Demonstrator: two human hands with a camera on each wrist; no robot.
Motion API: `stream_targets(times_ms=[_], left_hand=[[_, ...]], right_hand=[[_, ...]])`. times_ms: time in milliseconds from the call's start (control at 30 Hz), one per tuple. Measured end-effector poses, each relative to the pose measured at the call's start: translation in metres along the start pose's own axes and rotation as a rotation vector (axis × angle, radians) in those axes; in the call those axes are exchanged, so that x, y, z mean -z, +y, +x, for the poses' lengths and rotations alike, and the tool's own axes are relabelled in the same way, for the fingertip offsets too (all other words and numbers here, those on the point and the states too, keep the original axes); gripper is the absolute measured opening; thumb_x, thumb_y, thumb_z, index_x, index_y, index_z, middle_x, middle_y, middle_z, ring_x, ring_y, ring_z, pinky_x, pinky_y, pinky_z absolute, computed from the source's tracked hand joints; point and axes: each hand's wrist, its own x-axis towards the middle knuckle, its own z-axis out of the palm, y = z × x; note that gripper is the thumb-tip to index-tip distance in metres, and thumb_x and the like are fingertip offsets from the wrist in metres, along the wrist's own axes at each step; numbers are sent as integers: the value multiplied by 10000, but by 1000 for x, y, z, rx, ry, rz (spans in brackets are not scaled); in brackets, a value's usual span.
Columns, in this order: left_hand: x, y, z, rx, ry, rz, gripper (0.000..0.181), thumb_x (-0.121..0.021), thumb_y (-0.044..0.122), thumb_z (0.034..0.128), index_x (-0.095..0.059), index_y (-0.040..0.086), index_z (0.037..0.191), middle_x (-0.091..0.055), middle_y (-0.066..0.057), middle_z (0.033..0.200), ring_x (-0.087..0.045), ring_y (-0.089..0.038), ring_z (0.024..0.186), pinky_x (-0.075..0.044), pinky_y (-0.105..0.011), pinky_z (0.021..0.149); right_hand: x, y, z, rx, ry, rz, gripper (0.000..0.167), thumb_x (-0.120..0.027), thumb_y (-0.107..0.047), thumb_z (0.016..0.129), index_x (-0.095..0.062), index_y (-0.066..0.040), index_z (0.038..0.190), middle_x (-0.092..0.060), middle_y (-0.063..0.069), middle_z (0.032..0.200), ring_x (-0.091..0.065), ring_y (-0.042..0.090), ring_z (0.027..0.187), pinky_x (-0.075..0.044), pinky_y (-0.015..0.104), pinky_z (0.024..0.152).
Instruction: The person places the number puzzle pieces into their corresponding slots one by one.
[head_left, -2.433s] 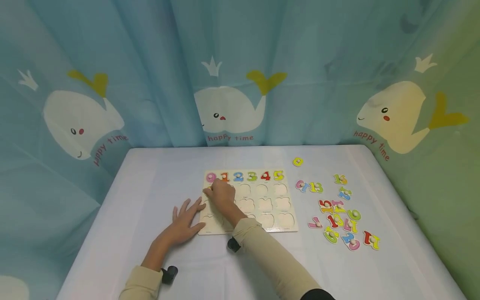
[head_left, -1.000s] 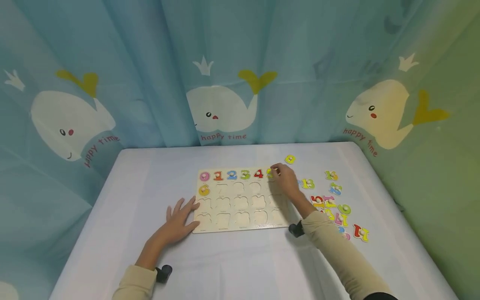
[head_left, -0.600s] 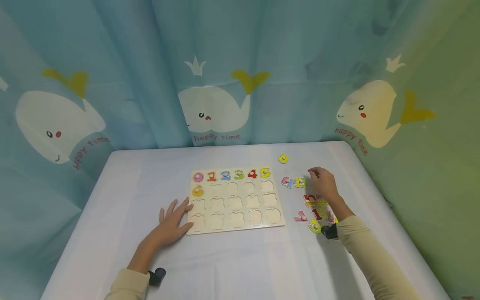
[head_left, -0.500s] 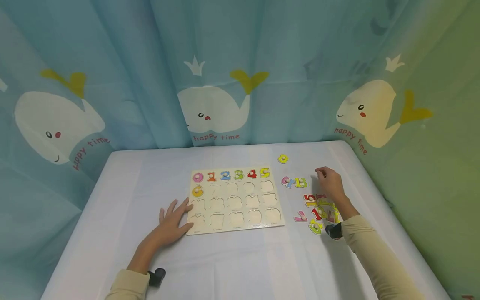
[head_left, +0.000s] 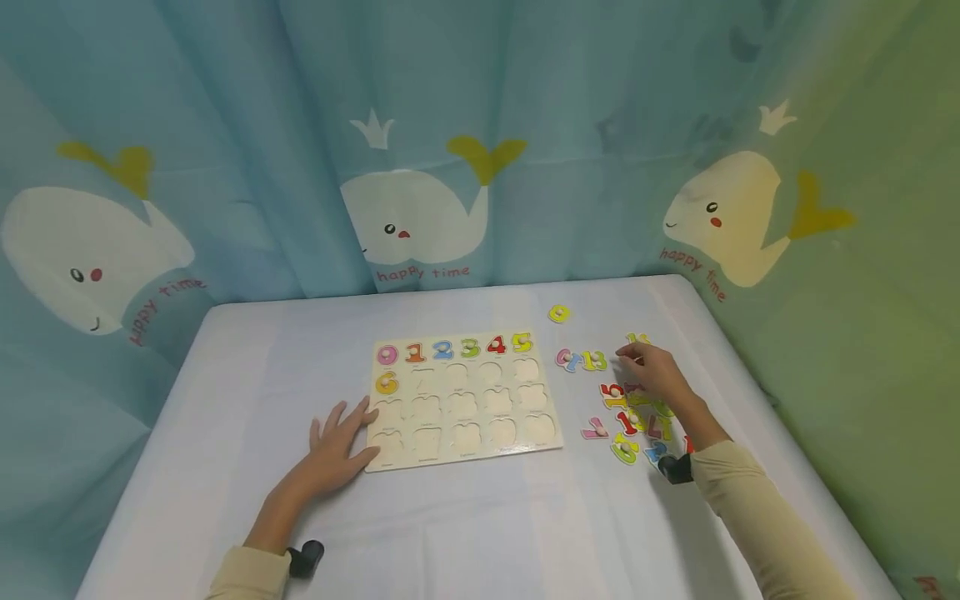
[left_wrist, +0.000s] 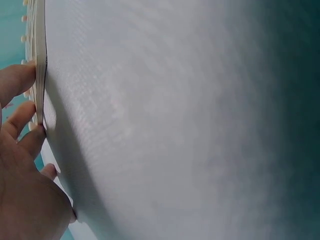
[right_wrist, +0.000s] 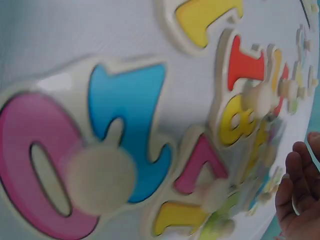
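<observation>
My left hand (head_left: pixel 333 454) rests at the left edge of a wooden number puzzle board (head_left: pixel 446 437), fingers spread, some touching its edge; the left wrist view shows the fingertips against the board's edge (left_wrist: pixel 41 30). Numbers 0 to 5 fill its top row, and an orange 6 (head_left: pixel 387 383) sits in the row below. My right hand (head_left: pixel 656 375) hovers above loose knobbed number pieces right of the board, its fingers loosely bent with nothing between them. Its fingertips are near the 13 piece (head_left: pixel 595 360). Large in the right wrist view lies a pink-and-blue 20 (right_wrist: pixel 130 115).
A pink 7 (head_left: pixel 596 429), a red-and-yellow 15 (head_left: pixel 612 395) and several other pieces lie on the white-covered table (head_left: pixel 450 533), partly under the right arm. A yellow piece (head_left: pixel 558 313) lies apart, farther back. Behind the table hangs a whale-print curtain (head_left: pixel 300 208).
My right hand has left the board's 6 slot, where the orange 6 now shows, and moved right over the loose pieces. Lately it dipped slightly nearer them. The left hand stays at the board's edge.
</observation>
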Motion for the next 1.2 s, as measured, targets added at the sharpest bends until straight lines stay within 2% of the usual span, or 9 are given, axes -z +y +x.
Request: stream_targets(times_ms=[133, 333, 433, 533, 700, 800, 933, 1067, 1200], left_hand=[[1, -3, -1, 0, -12, -5, 668, -621, 241, 883, -330, -16, 1426, -409, -199, 1415, -88, -462, 1359, 74, -682, 999], [3, -6, -1, 10, -7, 1, 581, -626, 233, 878, -427, 5, 1374, -311, -204, 1473, -88, -468, 1355, 73, -688, 995], [3, -7, -1, 10, -8, 4, 541, -627, 228, 875, -467, 2, 1340, -268, -206, 1491, -88, -474, 1352, 73, -695, 990], [2, -7, -1, 6, -13, 6, 541, -623, 231, 877, -466, 1, 1341, -263, -205, 1494, -86, -476, 1352, 73, -695, 990], [1, -4, 0, 0, -18, 2, 548, -624, 230, 876, -461, -1, 1345, -263, -208, 1493, -83, -471, 1354, 73, -690, 994], [3, -2, 2, -2, -11, -5, 565, -625, 229, 879, -442, 1, 1363, -276, -207, 1488, -80, -469, 1356, 80, -684, 996], [6, -2, 4, -9, 8, -2, 562, -626, 231, 881, -448, 5, 1363, -288, -205, 1484, -89, -471, 1354, 82, -684, 997], [3, -4, 4, 2, 14, 19, 550, -634, 230, 871, -472, 14, 1351, -293, -196, 1486, -104, -461, 1356, 73, -682, 1002], [-3, -4, 3, 14, 3, 12, 568, -634, 233, 870, -459, 21, 1367, -298, -188, 1487, -98, -452, 1362, 75, -675, 1006]], right_hand=[[-1, -9, -1, 41, -13, 16, 235, -538, -136, 960, -623, 23, 1111, -622, 182, 1044, -594, 304, 885, -510, 413, 730], [3, -22, -8, 95, -126, -14, 186, -577, -130, 940, -650, 0, 1051, -641, 94, 927, -586, 211, 770, -502, 337, 670], [-1, -28, -21, 169, -191, -54, 129, -646, -156, 897, -659, -33, 932, -625, 11, 797, -551, 153, 700, -483, 309, 636], [-11, -37, -40, 201, -255, -83, 154, -720, -213, 835, -637, -85, 817, -589, -57, 708, -523, 109, 636, -473, 278, 589], [-29, -51, -62, 113, -296, -208, 167, -755, -206, 797, -642, -83, 804, -580, -61, 701, -500, 98, 640, -456, 268, 599], [-32, -60, -57, 113, -244, -246, 152, -744, -192, 810, -668, -63, 839, -596, -48, 722, -517, 105, 656, -472, 278, 612], [-45, -87, -37, 170, -113, -201, 169, -735, -225, 823, -690, -70, 876, -619, -38, 761, -550, 119, 686, -486, 286, 620], [-83, -131, -7, 273, -58, -168, 122, -715, -195, 838, -687, -92, 898, -649, -23, 818, -597, 131, 750, -499, 277, 673], [-127, -178, 18, 381, -103, -138, 113, -689, -151, 859, -683, -82, 948, -651, -5, 878, -607, 136, 815, -497, 262, 724]])
